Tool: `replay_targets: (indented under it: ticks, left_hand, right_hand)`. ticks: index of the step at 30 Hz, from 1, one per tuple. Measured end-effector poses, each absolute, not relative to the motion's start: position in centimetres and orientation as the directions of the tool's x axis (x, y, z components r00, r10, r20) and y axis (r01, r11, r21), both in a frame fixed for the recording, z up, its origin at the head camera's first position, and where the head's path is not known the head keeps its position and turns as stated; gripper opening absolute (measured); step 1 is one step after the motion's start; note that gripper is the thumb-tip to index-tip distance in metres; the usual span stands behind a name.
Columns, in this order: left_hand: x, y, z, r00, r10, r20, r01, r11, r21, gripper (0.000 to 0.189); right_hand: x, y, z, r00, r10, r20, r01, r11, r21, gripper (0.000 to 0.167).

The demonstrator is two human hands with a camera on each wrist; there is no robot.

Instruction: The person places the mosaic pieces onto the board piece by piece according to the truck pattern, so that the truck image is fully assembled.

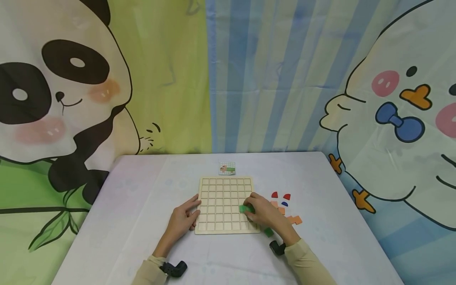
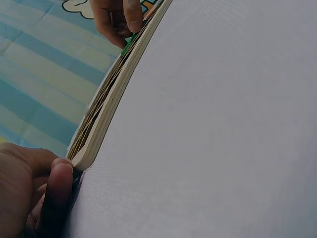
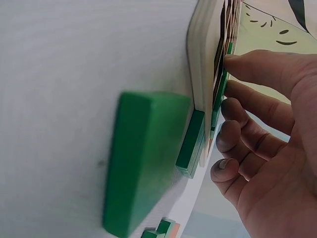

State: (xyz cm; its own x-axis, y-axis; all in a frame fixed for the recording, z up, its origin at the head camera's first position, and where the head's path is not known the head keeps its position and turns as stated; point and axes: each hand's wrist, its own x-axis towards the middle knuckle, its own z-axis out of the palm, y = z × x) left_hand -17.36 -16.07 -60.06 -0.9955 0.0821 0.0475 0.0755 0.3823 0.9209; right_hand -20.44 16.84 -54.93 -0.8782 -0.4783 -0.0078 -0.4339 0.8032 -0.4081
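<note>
A square wooden grid board (image 1: 217, 209) lies flat, its surface divided into small square cells. My left hand (image 1: 185, 215) holds the board's left edge; in the left wrist view, its thumb and forefinger (image 2: 47, 161) meet at the board's corner. Over the right part of the grid, my right hand (image 1: 265, 211) pinches a green piece (image 1: 243, 208) between thumb and fingers, partly hidden by them. In the right wrist view this long green piece (image 3: 220, 99) lies along the board's top, and the other fingers are loosely curled beside it.
Right of the board lie orange pieces (image 1: 296, 220), two red pieces (image 1: 274, 194), a blue half-round piece (image 1: 284, 204) and a green block (image 1: 268, 232). A small picture card (image 1: 227, 168) is behind the board. All rest on a white-covered table (image 1: 149, 198) against printed curtains.
</note>
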Motion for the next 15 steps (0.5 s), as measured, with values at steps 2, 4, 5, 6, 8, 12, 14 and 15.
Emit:
replay_targets:
  ticks: [2,4,5,6,8,12,14,15]
  left_hand:
    - [-17.33,-16.09,-60.06,-0.996,0.082,0.045,0.073,0.38,0.922,0.044]
    - [-17.3,-16.09,-60.07,-0.995,0.083,0.048,0.076,0.378,0.923,0.043]
    - [-17.29,-16.09,-60.07,-0.995,0.083,0.053,0.08,0.376,0.923,0.043]
    - [-17.26,-16.09,-60.07,-0.995,0.083,0.058,0.085,0.373,0.924,0.043]
    - [-17.22,-16.09,-60.11,-0.994,0.086,0.074,0.101,0.368,0.924,0.044]
    - [-17.19,-16.06,-60.15,-0.993,0.087,0.078,0.105,0.372,0.922,0.045]
    - [-17.25,-16.05,-60.16,-0.994,0.085,0.069,0.096,0.377,0.921,0.044]
    - [-17.26,-16.05,-60.14,-0.995,0.085,0.061,0.089,0.376,0.922,0.044]
  right_hand:
    - [-20.45,16.81,-54.94,-0.88,-0.475,-0.01,-0.43,0.805,-0.409,0.024]
    - [-20.47,16.8,-54.96,-0.878,-0.478,-0.006,-0.434,0.803,-0.409,0.024]
    - [-20.48,16.79,-54.96,-0.878,-0.479,-0.005,-0.435,0.802,-0.409,0.024]
    - [-20.48,16.79,-54.94,-0.877,-0.48,-0.004,-0.437,0.801,-0.409,0.024]
    - [-20.47,16.78,-54.96,-0.874,-0.486,-0.002,-0.443,0.798,-0.409,0.024]
    - [-20.39,16.75,-54.88,-0.872,-0.489,-0.005,-0.445,0.798,-0.407,0.024]
    - [-20.37,16.73,-54.84,-0.876,-0.483,-0.008,-0.438,0.802,-0.406,0.024]
    - [-20.36,16.71,-54.77,-0.879,-0.476,-0.012,-0.431,0.806,-0.406,0.025]
